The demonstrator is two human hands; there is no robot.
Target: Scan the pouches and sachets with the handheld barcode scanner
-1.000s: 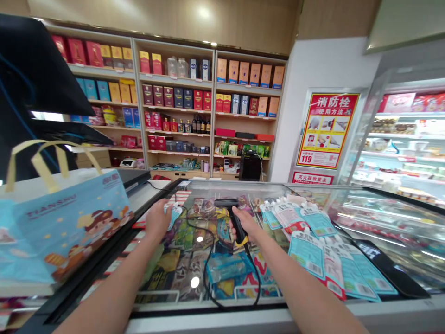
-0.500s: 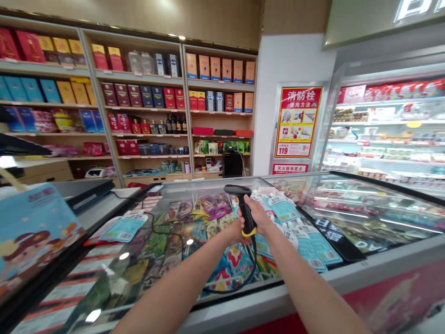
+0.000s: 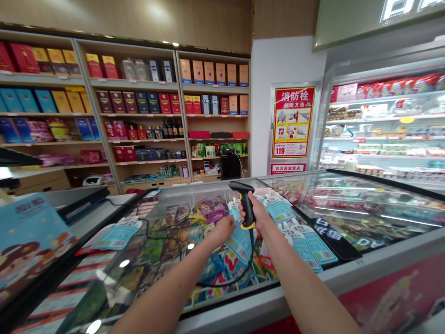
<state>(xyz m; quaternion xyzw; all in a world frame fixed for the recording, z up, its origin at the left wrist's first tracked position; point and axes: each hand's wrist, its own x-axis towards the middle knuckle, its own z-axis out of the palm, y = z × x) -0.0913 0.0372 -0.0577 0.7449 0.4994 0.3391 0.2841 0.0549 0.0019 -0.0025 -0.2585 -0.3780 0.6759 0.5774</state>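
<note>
My right hand [image 3: 256,213] is wrapped round the grip of a black and yellow barcode scanner [image 3: 247,204], with its head pointing up and to the left. A black cable [image 3: 251,264] hangs from the grip and loops over the glass. My left hand [image 3: 224,228] is closed at the left edge of a light-blue and white snack packet [image 3: 239,243], below and left of the scanner. This packet has a barcode near its lower corner. Just right of my right hand, several similar blue packets [image 3: 301,239] lie overlapping on the glass.
Under me is a freezer's glass lid [image 3: 163,278], with colourful bags beneath it. More blue packets [image 3: 118,234] lie at the left. An illustrated blue bag [image 3: 31,241] stands near the left edge. Behind are shelves of boxes [image 3: 139,102] and a lit display fridge [image 3: 385,120].
My left hand has moved left, away from the scanner's grip, and a blue packet now shows beside it. The scanner has shifted slightly up in view, still in my right hand.
</note>
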